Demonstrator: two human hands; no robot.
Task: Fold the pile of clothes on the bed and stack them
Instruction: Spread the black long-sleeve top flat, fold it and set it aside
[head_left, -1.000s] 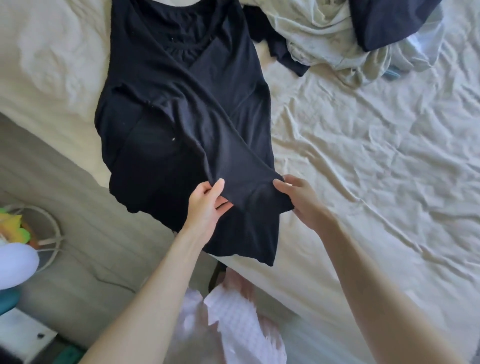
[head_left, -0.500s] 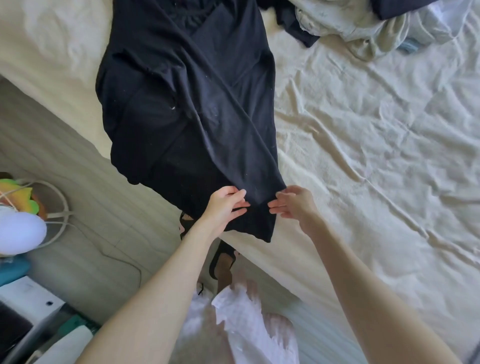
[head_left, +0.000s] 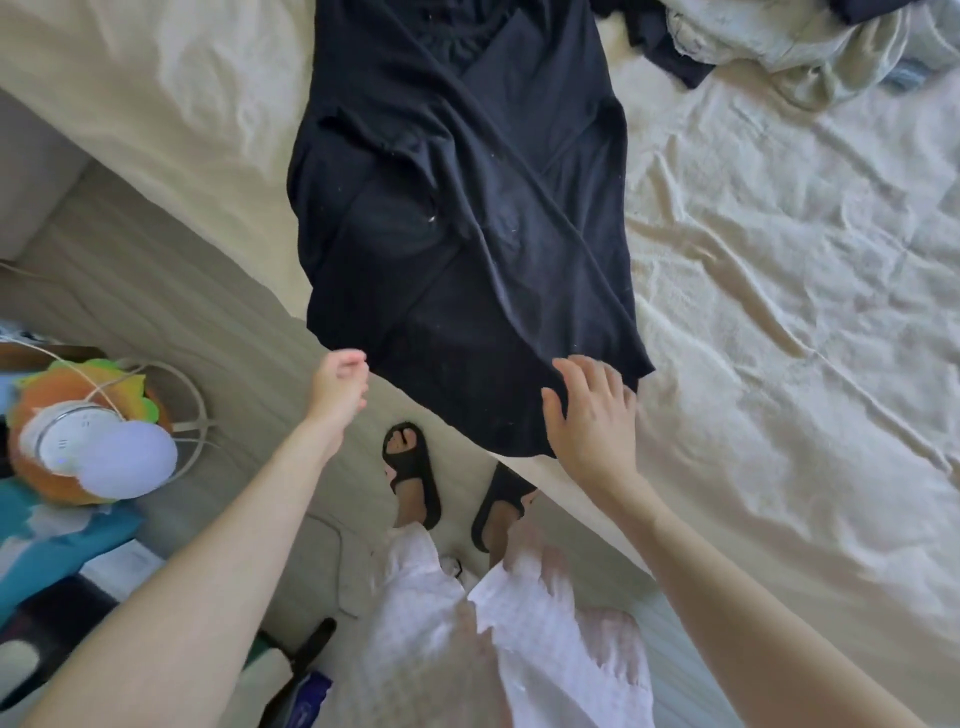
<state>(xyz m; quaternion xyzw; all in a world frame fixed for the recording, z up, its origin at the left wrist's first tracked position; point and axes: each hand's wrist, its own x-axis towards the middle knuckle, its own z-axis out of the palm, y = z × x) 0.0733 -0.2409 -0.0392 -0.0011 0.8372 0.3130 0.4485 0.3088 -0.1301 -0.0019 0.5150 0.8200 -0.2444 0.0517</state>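
Long black knit garment (head_left: 467, 218): spread lengthwise on cream wrinkled bedsheet (head_left: 779, 312), hem overhanging the bed edge. Left hand (head_left: 340, 387): fingers loosely curled, empty, just beside hem. Right hand (head_left: 589, 410): fingers splayed (flat on hem). Unfolded clothes pile (head_left: 789, 41): far corner.

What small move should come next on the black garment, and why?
Probably take hold of the hanging bottom hem and fold it up onto the bed. The black garment lies narrowed lengthwise, its lower end draped over the bed edge. The left hand hovers loosely curled beside the hem; the right hand rests open on it, gripping nothing.
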